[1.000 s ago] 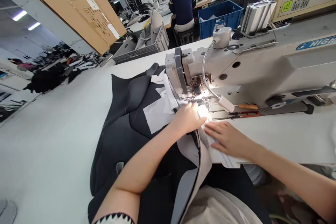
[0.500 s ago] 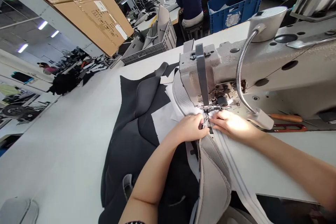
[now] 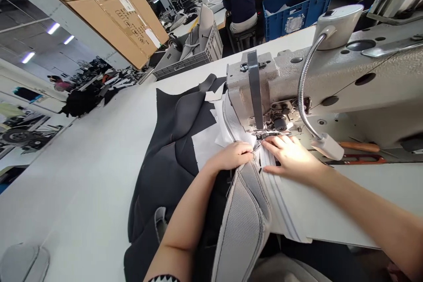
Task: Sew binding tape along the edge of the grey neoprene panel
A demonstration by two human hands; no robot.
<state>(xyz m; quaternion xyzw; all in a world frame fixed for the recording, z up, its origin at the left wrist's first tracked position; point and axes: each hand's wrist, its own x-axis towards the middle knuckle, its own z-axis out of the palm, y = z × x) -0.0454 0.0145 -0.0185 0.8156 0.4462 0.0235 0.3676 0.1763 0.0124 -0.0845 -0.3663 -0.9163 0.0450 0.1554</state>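
Both hands sit right at the needle of the sewing machine (image 3: 297, 92). The left hand (image 3: 233, 156) is curled, fingertips pinching the edge of the grey mesh panel (image 3: 243, 216) just left of the presser foot (image 3: 266, 133). The right hand (image 3: 289, 156) lies flat and spread, palm pressing the white strip (image 3: 280, 205) onto the bench (image 3: 66, 176), fingertips close in front of the foot. The panel runs from the needle towards the person, its near end curling up off the bench edge; the dark fabric (image 3: 172, 154) spreads to the left with white paper pieces (image 3: 206, 145) on it.

Risks, as I judge them: those fingertips are very near the foot, so a slip forward could bring them under the needle. The hanging near end of the panel could drag and pull the seam crooked. The lamp head (image 3: 327, 146) sits just right of the right hand, and scissors (image 3: 358, 158) lie beyond it.
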